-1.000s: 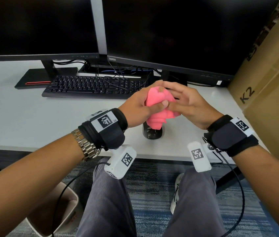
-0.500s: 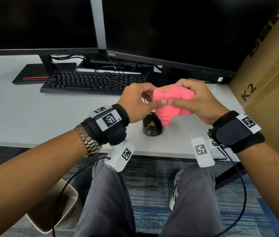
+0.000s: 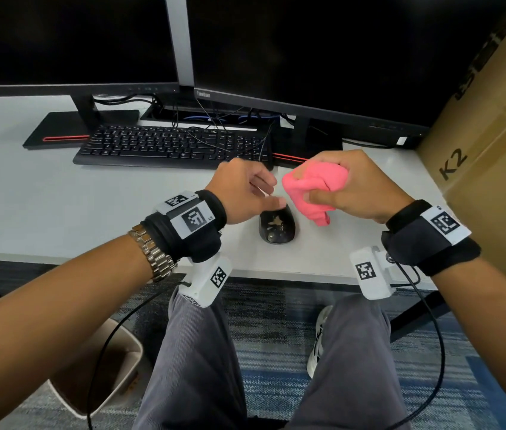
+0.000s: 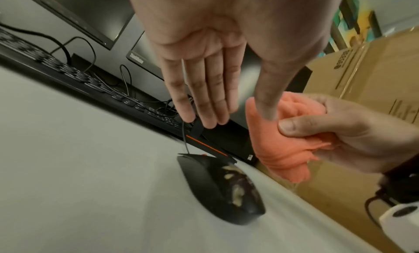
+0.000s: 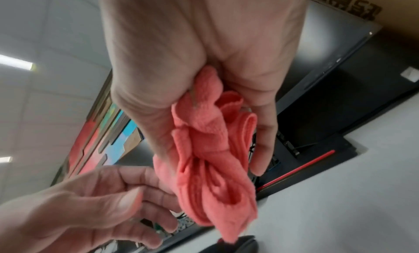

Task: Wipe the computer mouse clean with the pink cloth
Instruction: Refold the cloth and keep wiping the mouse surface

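A black computer mouse with pale smears on its back lies on the white desk near the front edge. My right hand grips the bunched pink cloth just above and right of the mouse. My left hand hovers over the mouse's far end, fingers straight and holding nothing, a small gap from the cloth. Only the mouse's edge shows in the right wrist view.
A black keyboard and two dark monitors stand behind the hands, with cables between them. A large cardboard box fills the right side. A bin sits on the carpet below the desk edge.
The left hand has let go of the cloth and opened, drawing left. The right hand has carried the cloth to the right, uncovering the mouse.
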`<move>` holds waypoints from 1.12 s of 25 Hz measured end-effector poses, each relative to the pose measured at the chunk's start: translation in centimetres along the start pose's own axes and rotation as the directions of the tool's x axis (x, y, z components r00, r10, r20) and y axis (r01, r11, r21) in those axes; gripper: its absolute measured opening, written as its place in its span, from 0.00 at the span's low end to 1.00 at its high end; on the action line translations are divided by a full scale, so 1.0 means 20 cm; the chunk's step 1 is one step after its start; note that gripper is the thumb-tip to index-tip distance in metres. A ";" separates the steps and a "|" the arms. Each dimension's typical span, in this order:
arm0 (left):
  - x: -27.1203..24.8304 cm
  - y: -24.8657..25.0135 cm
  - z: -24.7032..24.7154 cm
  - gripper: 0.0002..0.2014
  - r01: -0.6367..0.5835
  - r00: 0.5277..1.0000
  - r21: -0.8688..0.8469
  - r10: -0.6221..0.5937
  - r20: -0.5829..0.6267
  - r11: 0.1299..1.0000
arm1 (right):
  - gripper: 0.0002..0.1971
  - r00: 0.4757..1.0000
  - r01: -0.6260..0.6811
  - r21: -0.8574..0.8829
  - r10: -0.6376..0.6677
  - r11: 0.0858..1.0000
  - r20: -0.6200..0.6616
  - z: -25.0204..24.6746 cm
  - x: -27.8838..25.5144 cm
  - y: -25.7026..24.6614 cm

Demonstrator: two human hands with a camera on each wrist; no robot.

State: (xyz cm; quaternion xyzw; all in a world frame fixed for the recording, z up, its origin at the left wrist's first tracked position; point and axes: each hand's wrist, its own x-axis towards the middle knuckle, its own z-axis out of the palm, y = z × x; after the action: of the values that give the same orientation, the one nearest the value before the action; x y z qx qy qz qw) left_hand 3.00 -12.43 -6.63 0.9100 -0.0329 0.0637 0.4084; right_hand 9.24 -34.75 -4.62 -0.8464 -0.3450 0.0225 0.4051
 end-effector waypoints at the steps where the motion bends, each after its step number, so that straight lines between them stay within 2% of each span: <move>1: -0.01 -0.01 0.01 0.28 0.030 0.998 0.057 -0.033 0.057 0.998 | 0.19 1.000 0.016 -0.095 -0.014 0.995 0.016 0.00 0.00 0.00; 4: -0.03 -0.05 0.05 0.49 0.040 0.977 0.202 -0.080 0.195 0.979 | 0.15 0.990 0.125 -0.328 -0.097 0.936 0.101 0.03 0.00 -0.01; 7: -0.04 -0.05 0.10 0.57 0.019 0.963 0.278 -0.093 0.255 0.960 | 0.11 0.962 0.252 -0.432 -0.178 0.866 0.207 0.08 0.02 0.00; 9: -0.04 -0.04 0.12 0.58 0.027 0.960 0.299 -0.108 0.258 0.954 | 0.10 0.957 0.273 -0.510 -0.175 0.816 0.232 0.08 0.04 0.03; 11: -0.04 -0.05 0.13 0.57 0.046 0.958 0.310 -0.130 0.256 0.950 | 0.10 0.963 0.254 -0.540 -0.159 0.802 0.218 0.09 0.05 0.06; 14: -0.04 -0.06 0.13 0.56 0.079 0.957 0.306 -0.158 0.242 0.949 | 0.10 0.969 0.229 -0.506 -0.147 0.832 0.198 0.10 0.06 0.10; 18: -0.04 -0.05 0.14 0.54 0.085 0.961 0.309 -0.160 0.227 0.947 | 0.06 0.954 0.264 -0.493 -0.150 0.829 0.260 0.14 0.06 0.10; 25: -0.02 -0.05 0.14 0.56 0.113 0.958 0.319 -0.188 0.217 0.941 | 0.08 0.922 0.332 -0.409 -0.201 0.850 0.332 0.10 0.00 0.03; 28: -0.02 -0.04 0.14 0.55 0.105 0.958 0.325 -0.183 0.220 0.940 | 0.09 0.938 0.254 -0.404 -0.121 0.879 0.326 0.06 0.01 0.02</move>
State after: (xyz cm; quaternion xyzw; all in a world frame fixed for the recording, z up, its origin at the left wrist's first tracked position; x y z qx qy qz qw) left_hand 2.87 -13.87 -9.13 0.9635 -0.0058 -0.0760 0.2568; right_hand 9.26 -34.03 -5.64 -0.8653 -0.4780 0.0287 0.1483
